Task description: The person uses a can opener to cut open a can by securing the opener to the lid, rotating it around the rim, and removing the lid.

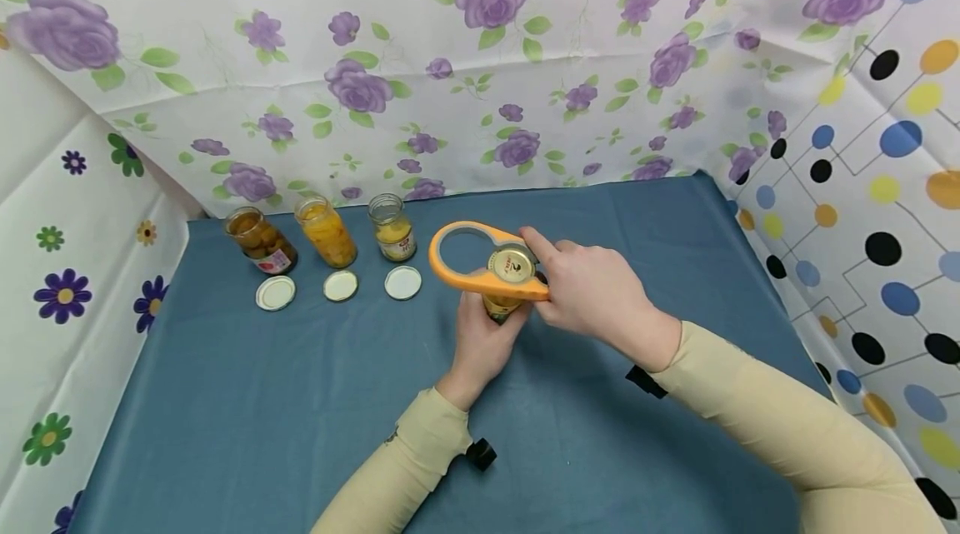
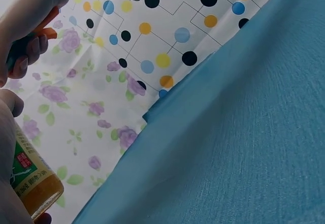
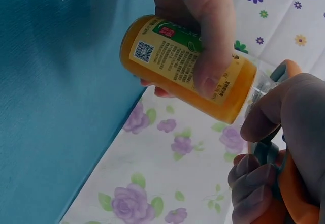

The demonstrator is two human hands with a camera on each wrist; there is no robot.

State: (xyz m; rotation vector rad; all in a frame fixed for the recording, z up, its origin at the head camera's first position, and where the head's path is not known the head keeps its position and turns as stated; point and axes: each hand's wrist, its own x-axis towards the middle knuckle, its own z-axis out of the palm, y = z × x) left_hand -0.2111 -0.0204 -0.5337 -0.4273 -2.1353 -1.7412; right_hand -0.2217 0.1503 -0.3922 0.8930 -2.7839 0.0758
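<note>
My left hand [image 1: 482,340] grips a glass jar [image 3: 170,59] with amber contents and a yellow and green label. In the right wrist view the thumb lies along the label, and the jar is held off the table. Around the jar's gold lid [image 1: 512,264] sits an orange jar opener [image 1: 487,282] with a dark inner lining. My right hand [image 1: 600,288] grips the opener by its right end, its fingers curled round the handles in the right wrist view. The index finger reaches along the opener's far edge in the head view.
Three lidless jars stand at the back left: one dark-filled [image 1: 262,242], one with orange pieces [image 1: 327,234], one with yellow contents [image 1: 392,230]. Before them lie three lids [image 1: 275,293], [image 1: 341,286], [image 1: 403,282] on the blue cloth [image 1: 262,401]. Patterned sheets [image 1: 420,84] rise behind and beside.
</note>
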